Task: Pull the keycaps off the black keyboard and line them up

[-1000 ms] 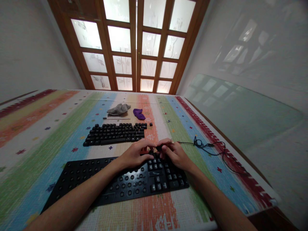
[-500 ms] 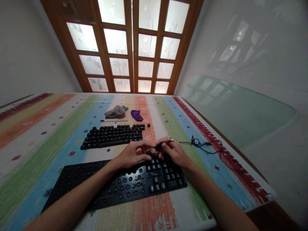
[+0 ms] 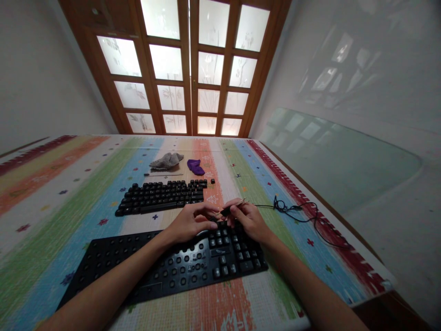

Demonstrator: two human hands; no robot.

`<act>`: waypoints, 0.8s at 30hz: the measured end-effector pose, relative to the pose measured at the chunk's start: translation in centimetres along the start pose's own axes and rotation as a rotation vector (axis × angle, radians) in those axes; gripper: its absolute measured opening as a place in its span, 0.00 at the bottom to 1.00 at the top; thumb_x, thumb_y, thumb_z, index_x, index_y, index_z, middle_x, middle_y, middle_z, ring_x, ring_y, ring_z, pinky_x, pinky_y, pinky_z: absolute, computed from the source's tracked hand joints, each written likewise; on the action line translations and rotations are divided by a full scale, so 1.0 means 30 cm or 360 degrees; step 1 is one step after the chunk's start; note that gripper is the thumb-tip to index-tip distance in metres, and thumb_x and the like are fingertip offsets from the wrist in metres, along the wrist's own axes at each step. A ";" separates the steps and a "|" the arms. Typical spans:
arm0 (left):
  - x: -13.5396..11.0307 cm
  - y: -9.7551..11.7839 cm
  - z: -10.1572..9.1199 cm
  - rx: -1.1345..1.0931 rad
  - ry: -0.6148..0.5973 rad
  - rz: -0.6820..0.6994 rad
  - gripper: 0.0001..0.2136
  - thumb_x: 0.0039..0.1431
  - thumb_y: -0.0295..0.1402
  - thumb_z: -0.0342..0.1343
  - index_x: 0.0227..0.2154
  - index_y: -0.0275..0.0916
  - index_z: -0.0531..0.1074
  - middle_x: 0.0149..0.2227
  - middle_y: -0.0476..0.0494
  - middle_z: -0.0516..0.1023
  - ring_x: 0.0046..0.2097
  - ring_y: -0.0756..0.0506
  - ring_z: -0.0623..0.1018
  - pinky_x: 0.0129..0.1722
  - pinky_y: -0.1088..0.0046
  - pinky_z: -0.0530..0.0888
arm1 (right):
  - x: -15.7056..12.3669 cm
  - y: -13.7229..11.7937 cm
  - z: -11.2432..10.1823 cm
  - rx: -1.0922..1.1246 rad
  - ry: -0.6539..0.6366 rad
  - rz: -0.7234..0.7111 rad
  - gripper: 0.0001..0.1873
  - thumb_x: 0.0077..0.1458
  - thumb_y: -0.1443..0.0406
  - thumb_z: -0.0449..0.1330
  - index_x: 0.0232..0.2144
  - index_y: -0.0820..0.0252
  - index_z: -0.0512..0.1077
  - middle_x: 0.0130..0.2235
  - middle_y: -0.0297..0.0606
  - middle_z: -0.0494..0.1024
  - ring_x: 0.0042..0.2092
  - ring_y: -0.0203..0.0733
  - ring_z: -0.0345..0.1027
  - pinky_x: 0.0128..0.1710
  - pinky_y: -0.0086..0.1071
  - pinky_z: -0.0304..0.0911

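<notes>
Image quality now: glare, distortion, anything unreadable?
Head view: door panes nearly blown out, backlighting the scene; window-like reflections on the right wall; sheen on the keyboard. Head view: door lines splay upward; black item in the right hand too small and dark to identify.

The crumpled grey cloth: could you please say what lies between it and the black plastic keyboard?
In the head view, a thin, dark-ended stick and black plastic keycaps lie there.

Readable text: you have none; keyboard (image 3: 179,270): you see a pale mark (image 3: 220,251) on it, too small to make out; loose keycaps (image 3: 160,196): any legends too small to read
</notes>
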State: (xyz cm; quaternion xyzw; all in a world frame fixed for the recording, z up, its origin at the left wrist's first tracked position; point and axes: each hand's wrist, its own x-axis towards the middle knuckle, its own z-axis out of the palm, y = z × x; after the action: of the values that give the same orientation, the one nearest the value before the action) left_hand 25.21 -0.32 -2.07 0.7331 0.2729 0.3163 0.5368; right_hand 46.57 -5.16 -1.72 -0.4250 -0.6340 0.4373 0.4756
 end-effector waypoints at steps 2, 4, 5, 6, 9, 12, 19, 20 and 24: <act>0.000 0.000 -0.001 0.0052 0.0023 0.0023 0.15 0.50 0.32 0.67 0.42 0.35 0.77 0.41 0.41 0.83 0.43 0.43 0.81 0.47 0.62 0.77 | 0.002 0.000 -0.002 0.0013 0.0015 0.0013 0.24 0.61 0.45 0.56 0.38 0.60 0.74 0.24 0.34 0.75 0.24 0.37 0.69 0.25 0.31 0.67; 0.000 0.000 -0.001 0.0074 0.0049 0.0038 0.15 0.51 0.34 0.66 0.42 0.35 0.77 0.41 0.41 0.83 0.43 0.44 0.80 0.46 0.63 0.77 | 0.005 -0.001 -0.002 0.0034 0.0042 0.0019 0.25 0.60 0.45 0.56 0.39 0.61 0.74 0.24 0.34 0.75 0.24 0.37 0.69 0.24 0.30 0.67; 0.000 0.000 -0.001 0.0083 0.0059 0.0043 0.15 0.52 0.34 0.66 0.42 0.35 0.77 0.41 0.41 0.83 0.43 0.44 0.80 0.46 0.63 0.77 | 0.005 -0.001 -0.001 0.0047 0.0060 0.0021 0.24 0.60 0.45 0.56 0.39 0.61 0.74 0.23 0.33 0.74 0.24 0.37 0.69 0.24 0.30 0.66; 0.000 0.001 -0.001 0.0095 0.0064 0.0046 0.14 0.52 0.34 0.66 0.42 0.35 0.77 0.42 0.41 0.82 0.43 0.44 0.80 0.46 0.64 0.77 | 0.006 -0.003 0.001 0.0062 0.0080 0.0021 0.24 0.60 0.46 0.56 0.39 0.61 0.74 0.23 0.33 0.74 0.24 0.37 0.69 0.24 0.30 0.66; 0.002 0.004 -0.001 0.0141 0.0074 0.0071 0.11 0.54 0.34 0.64 0.40 0.36 0.78 0.41 0.42 0.83 0.43 0.45 0.80 0.47 0.65 0.76 | 0.004 -0.008 0.009 0.0098 0.0124 0.0010 0.22 0.60 0.47 0.57 0.39 0.61 0.73 0.25 0.35 0.76 0.25 0.37 0.70 0.24 0.29 0.66; 0.006 0.008 -0.002 0.0174 0.0061 0.0105 0.09 0.55 0.34 0.63 0.38 0.38 0.79 0.39 0.43 0.83 0.41 0.45 0.80 0.46 0.66 0.76 | -0.003 -0.012 0.018 0.0037 0.0141 -0.0015 0.21 0.61 0.48 0.57 0.40 0.60 0.73 0.26 0.35 0.77 0.25 0.36 0.70 0.24 0.30 0.67; 0.012 0.002 -0.008 0.0263 0.0132 0.0190 0.10 0.56 0.38 0.63 0.37 0.37 0.78 0.39 0.43 0.80 0.40 0.46 0.77 0.38 0.72 0.74 | -0.017 -0.003 0.025 -0.0196 0.0175 -0.0145 0.18 0.64 0.52 0.55 0.43 0.59 0.75 0.25 0.34 0.76 0.25 0.37 0.70 0.26 0.30 0.66; 0.012 0.000 -0.008 0.0264 0.0144 0.0193 0.10 0.56 0.38 0.64 0.37 0.37 0.77 0.39 0.43 0.79 0.40 0.46 0.77 0.38 0.72 0.74 | -0.018 -0.002 0.025 -0.0237 0.0183 -0.0172 0.18 0.65 0.53 0.55 0.43 0.59 0.75 0.25 0.34 0.76 0.25 0.37 0.70 0.27 0.30 0.66; 0.012 -0.004 -0.004 0.0314 0.0178 0.0192 0.09 0.57 0.36 0.63 0.37 0.37 0.77 0.38 0.43 0.79 0.39 0.46 0.78 0.41 0.70 0.75 | -0.020 0.000 0.026 -0.0440 0.0205 -0.0292 0.16 0.66 0.56 0.54 0.42 0.59 0.77 0.27 0.36 0.77 0.26 0.37 0.70 0.28 0.31 0.66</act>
State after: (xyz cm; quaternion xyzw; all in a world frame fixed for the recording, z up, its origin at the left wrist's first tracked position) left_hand 25.34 0.05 -2.08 0.7787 0.2875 0.3599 0.4260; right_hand 45.94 -5.83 -2.00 -0.4538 -0.6925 0.2726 0.4901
